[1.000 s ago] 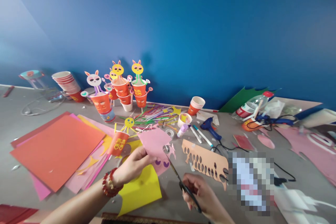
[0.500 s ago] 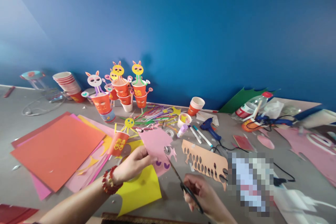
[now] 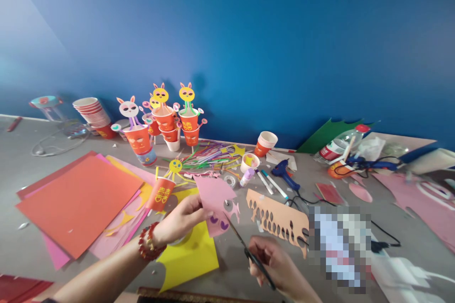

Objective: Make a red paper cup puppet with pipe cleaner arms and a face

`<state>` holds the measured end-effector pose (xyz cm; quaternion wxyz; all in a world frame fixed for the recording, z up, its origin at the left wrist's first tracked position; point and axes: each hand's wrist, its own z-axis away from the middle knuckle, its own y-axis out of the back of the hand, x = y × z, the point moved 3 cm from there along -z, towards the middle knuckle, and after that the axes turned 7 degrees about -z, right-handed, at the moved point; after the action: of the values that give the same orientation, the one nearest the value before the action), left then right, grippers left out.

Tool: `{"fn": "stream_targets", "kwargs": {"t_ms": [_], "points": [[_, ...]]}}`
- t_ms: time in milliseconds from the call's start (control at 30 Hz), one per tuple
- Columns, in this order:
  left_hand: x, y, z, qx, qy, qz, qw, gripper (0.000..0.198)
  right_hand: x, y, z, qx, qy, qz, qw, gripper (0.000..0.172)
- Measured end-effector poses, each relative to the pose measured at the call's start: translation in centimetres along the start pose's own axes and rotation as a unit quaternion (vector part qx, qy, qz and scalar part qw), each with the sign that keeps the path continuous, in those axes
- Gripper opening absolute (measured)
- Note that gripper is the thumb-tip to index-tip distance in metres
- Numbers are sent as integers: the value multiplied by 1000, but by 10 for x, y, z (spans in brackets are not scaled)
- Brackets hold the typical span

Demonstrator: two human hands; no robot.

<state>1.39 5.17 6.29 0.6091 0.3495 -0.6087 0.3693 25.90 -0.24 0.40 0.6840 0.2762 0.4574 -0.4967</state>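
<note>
My left hand (image 3: 186, 220), with red beads at the wrist, pinches the left edge of a pink paper sheet (image 3: 215, 194). Two purple hearts (image 3: 218, 222) show on the sheet's lower part, and cut-outs notch its right side. My right hand (image 3: 268, 260) grips black-handled scissors (image 3: 258, 262), their blades pointing up and left to the sheet's lower right edge beside the hearts. Whether the blades are around the paper I cannot tell. Beneath the left hand lies a yellow paper sheet (image 3: 194, 258) on the table.
Stacked coloured paper (image 3: 81, 203) lies at left. Behind stand decorated red cups (image 3: 137, 137) and a paper cup stack (image 3: 92, 113). A blue glue gun (image 3: 284, 173), markers (image 3: 272, 184) and a peach paper with cut-outs (image 3: 277, 218) lie to the right, near a bottle (image 3: 341, 144).
The pink sheet has turned and tilted slightly in my left hand, its top edge shifting right. My right hand and the scissors have stayed nearly still.
</note>
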Motion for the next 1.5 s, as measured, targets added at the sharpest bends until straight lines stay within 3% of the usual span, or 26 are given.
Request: {"fn": "stream_targets", "kwargs": {"t_ms": [167, 467, 667, 1500], "points": [[1, 0, -1, -7, -4, 0, 1000, 40, 0, 0, 0, 0, 2, 6, 1000, 40], [3, 2, -1, -11, -9, -9, 1000, 37, 3, 1, 0, 3, -1, 16, 1000, 31], [10, 1, -2, -27, -22, -10, 999, 36, -1, 1, 1, -3, 7, 12, 1000, 38], [15, 0, -9, -41, -31, 6, 999, 30, -2, 2, 2, -6, -10, 16, 1000, 35]]}}
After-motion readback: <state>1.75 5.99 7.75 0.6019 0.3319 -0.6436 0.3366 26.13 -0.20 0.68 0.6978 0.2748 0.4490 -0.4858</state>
